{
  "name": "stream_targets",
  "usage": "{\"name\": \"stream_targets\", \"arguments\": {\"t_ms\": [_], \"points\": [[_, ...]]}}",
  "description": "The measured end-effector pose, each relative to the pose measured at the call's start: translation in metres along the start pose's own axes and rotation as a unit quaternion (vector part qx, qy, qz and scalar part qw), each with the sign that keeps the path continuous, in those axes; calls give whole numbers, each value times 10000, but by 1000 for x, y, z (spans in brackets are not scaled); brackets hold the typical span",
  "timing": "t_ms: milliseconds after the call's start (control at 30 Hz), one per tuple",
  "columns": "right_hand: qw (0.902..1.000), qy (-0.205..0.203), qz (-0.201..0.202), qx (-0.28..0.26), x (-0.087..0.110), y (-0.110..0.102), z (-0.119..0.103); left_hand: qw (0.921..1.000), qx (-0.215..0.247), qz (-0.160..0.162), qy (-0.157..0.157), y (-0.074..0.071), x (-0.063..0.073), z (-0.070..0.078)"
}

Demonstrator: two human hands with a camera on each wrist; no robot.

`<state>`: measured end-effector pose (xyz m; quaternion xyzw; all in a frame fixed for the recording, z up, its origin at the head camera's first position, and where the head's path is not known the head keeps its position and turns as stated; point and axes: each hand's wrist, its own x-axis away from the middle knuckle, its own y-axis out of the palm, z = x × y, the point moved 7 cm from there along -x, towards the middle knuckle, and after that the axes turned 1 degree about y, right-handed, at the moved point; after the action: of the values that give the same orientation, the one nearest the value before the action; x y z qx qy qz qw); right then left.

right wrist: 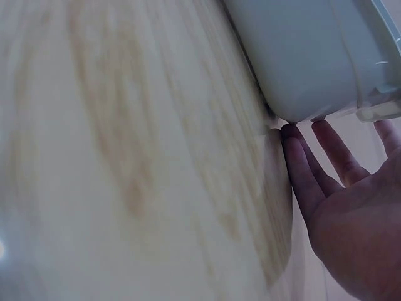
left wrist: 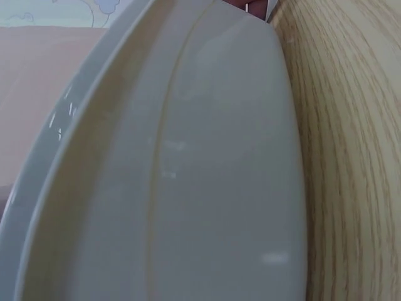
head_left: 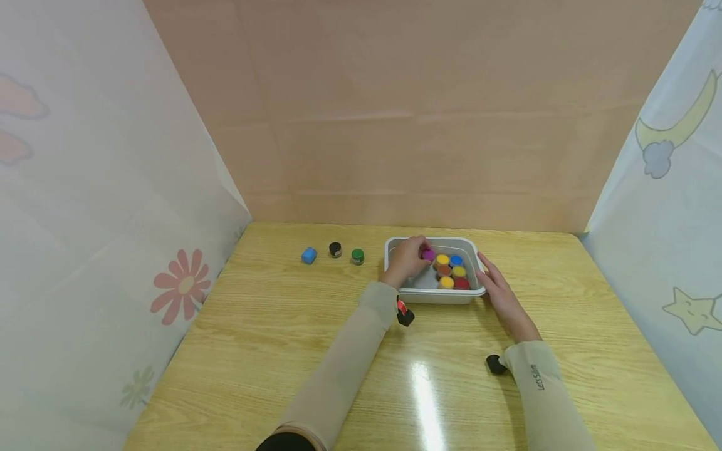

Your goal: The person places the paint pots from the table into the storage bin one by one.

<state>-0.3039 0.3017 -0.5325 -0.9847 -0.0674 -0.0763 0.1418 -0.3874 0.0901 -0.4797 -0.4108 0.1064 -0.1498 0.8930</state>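
Note:
A pale grey-white tray [head_left: 429, 299] stands toward the back of the table. Over its left part, my left hand [head_left: 407, 260] pinches a small purple-lidded jar [head_left: 428, 255] between thumb and fingers. Several little jars stand in the tray's right half, among them a blue one [head_left: 456, 260], a brown one [head_left: 444, 271] and a red one [head_left: 461, 284]. At the tray's right end is my right hand [head_left: 502, 300], its straight fingertips touching the outer wall, as the right wrist view also shows with the fingers [right wrist: 338, 150]. The left wrist view is filled by the tray's side wall [left wrist: 232, 150].
Left of the tray, a blue piece [head_left: 308, 255], a black-lidded jar [head_left: 335, 249] and a green-lidded jar [head_left: 358, 255] sit on the wooden table [head_left: 271, 326]. A brown paper-like backdrop [head_left: 417, 125] rises behind, with patterned sheets on both sides.

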Motion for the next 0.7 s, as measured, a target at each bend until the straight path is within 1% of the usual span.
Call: {"name": "stream_targets", "arguments": {"t_ms": [100, 200, 433, 600, 700], "points": [[10000, 22, 6, 12, -1, -1, 2, 9998, -199, -49, 20, 1, 0, 1], [10000, 42, -2, 14, 0, -1, 3, 9995, -305, -83, 85, 1, 0, 4], [10000, 23, 9, -11, 0, -1, 3, 9992, -305, -66, 248, 3, -1, 5], [9999, 27, -13, -165, 0, 1, 2, 9989, -405, -62, 217, 6, -2, 2], [9998, 30, -11, -197, -1, 2, 1, 9984, -498, -62, 254, 7, -3, 1]]}}
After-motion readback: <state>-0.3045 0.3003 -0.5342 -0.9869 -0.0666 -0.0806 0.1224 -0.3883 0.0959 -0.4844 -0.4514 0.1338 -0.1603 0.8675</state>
